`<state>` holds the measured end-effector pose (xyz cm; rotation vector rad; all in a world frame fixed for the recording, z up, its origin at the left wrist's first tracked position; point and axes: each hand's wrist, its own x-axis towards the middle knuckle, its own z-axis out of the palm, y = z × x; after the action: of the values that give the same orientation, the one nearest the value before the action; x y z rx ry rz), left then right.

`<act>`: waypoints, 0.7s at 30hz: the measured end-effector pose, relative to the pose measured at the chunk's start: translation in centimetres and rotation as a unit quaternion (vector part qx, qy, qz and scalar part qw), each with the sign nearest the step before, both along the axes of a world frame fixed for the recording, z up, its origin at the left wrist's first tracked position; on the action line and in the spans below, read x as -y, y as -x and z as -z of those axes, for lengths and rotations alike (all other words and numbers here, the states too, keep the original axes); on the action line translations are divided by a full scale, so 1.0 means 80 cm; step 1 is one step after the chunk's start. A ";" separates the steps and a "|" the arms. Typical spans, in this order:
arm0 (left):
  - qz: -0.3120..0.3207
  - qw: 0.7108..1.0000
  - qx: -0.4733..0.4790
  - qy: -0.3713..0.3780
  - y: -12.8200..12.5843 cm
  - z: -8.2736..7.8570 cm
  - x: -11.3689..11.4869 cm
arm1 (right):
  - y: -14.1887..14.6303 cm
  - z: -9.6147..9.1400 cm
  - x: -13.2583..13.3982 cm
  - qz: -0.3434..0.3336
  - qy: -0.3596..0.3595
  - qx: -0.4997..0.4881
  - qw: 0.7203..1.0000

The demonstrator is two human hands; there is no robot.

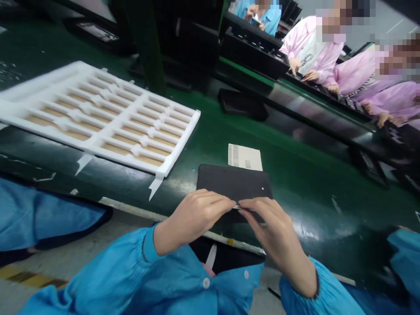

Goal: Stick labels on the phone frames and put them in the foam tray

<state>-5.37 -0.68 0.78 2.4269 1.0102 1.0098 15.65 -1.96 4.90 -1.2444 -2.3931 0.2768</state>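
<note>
A flat black rectangular device [233, 183] lies on the green belt [295, 175] at its near edge, back side up, with a small white dot near its right end. My left hand [197, 214] and my right hand [267, 223] meet over its near edge. Both are closed in a pinch on a small thin pale strip [238, 207] between the fingertips. A white printed label sheet [245, 157] lies on the belt just behind the device.
A white foam tray [98, 118] with slotted rows sits at the left on the belt. Another dark device [243, 104] lies farther back. Across the line, people in pink and blue coats work at black trays [256, 48]. A blue sleeve shows at the far right [402, 245].
</note>
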 end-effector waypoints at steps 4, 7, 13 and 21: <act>0.003 1.000 0.001 0.007 0.001 0.003 0.002 | -0.003 0.009 0.008 0.009 -0.047 -0.006 0.999; 0.004 1.000 0.001 0.009 0.001 0.005 0.001 | -0.011 0.023 0.016 0.012 -0.105 -0.005 0.994; -0.002 0.999 -0.009 -0.037 -0.003 0.002 -0.004 | -0.015 0.061 0.021 0.002 -0.211 0.028 0.977; -0.006 0.995 -0.102 -0.006 0.017 -0.024 0.000 | -0.010 0.033 0.017 0.107 -0.150 -0.169 0.968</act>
<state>-6.75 -0.64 2.67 2.5780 1.0886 0.7846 16.45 -3.29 2.29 -1.1921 -1.9094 0.0512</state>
